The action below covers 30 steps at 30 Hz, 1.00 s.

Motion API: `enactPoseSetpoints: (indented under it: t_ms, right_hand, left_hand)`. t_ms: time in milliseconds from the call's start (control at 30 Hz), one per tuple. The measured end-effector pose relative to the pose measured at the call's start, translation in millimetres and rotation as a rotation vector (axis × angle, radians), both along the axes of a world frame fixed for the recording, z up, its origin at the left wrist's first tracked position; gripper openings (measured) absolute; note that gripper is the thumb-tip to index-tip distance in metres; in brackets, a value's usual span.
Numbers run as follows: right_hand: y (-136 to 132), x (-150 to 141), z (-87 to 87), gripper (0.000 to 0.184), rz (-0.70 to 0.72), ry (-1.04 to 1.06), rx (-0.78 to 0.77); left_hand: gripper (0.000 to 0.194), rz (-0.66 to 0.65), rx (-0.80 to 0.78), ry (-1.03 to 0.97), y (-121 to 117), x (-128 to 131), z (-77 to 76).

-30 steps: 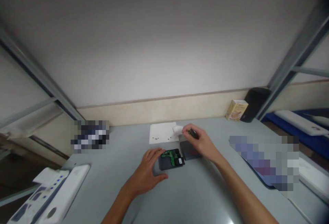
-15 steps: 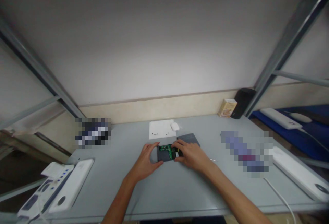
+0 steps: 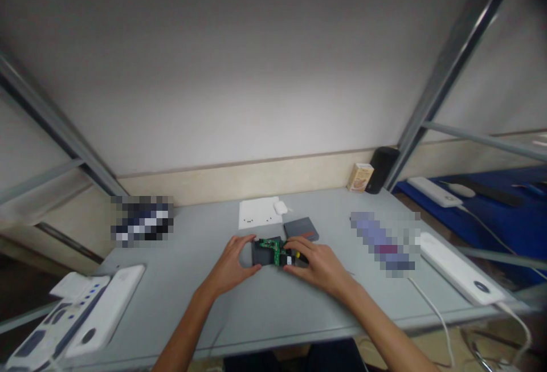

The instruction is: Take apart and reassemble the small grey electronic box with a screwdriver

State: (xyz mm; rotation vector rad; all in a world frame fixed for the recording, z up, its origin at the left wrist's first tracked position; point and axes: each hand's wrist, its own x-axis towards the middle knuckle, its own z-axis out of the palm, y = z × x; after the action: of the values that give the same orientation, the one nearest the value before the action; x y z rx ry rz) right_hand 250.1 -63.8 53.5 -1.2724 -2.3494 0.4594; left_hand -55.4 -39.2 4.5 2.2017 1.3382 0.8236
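My left hand (image 3: pixel 229 268) grips the left end of a dark grey open case (image 3: pixel 261 256), thumb at the near edge and fingers at the far edge. At the case's right side, my right hand (image 3: pixel 319 262) pinches a green circuit board (image 3: pixel 277 251) with a black and silver part on it. The board sits tilted over the case, partly off its right end. My right fingers hide some of the board, and a bit of yellow shows beneath them. Just beyond, a flat dark grey cover (image 3: pixel 301 228) lies on the table.
White paper (image 3: pixel 256 210) with several small dark screw-like dots lies behind the case, a small white case (image 3: pixel 280 207) on its corner. White power strips (image 3: pixel 111 309) stand at left and right. A yellow box (image 3: pixel 359 178) and black speaker-like cylinder (image 3: pixel 382 170) stand at the back.
The circuit board has come up out of the case and now sits askew over it in my right hand. My view has turned slightly to the right.
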Motion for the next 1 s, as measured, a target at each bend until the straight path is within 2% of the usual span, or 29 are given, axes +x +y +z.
enactPoseSetpoints:
  t_ms: [133, 300, 400, 467, 567, 700, 833, 1000]
  right_hand:
    - [-17.7, 5.0, -3.0, 0.043, 0.053, -0.056, -0.012]
    - [-22.4, 9.0, -1.7, 0.045, 0.081, -0.136, -0.019]
    - [-19.5, 11.7, 0.8, 0.044, 0.082, -0.153, -0.039]
    - [-17.8, 12.6, 0.6, 0.043, 0.085, -0.177, -0.055]
    - [-15.3, 11.5, -2.6, 0.043, 0.095, -0.212, -0.064]
    - [-11.4, 8.0, -10.5, 0.046, 0.096, -0.221, -0.033]
    - [-10.0, 8.0, -22.2, 0.044, 0.024, -0.173, 0.054]
    - [-8.7, 10.7, -34.4, 0.034, -0.160, -0.119, 0.143]
  left_hand:
    - [0.065, 0.045, 0.041, 0.017, 11.2, -9.5, 2.5]
    - [0.063, -0.002, 0.082, 0.049, 22.4, -12.9, 6.2]
    - [0.064, -0.010, 0.126, 0.063, 18.1, -10.5, 4.2]
    - [0.061, 0.032, 0.155, 0.070, 11.4, -8.8, 0.3]
    - [0.054, 0.107, 0.185, 0.082, 0.8, -6.9, -6.6]
    - [0.049, 0.124, 0.215, 0.135, -6.9, -4.1, -9.7]
    - [0.044, 0.089, 0.218, 0.194, -10.1, -1.6, -6.9]
    - [0.042, 0.099, 0.200, 0.209, -11.4, -1.3, -5.3]
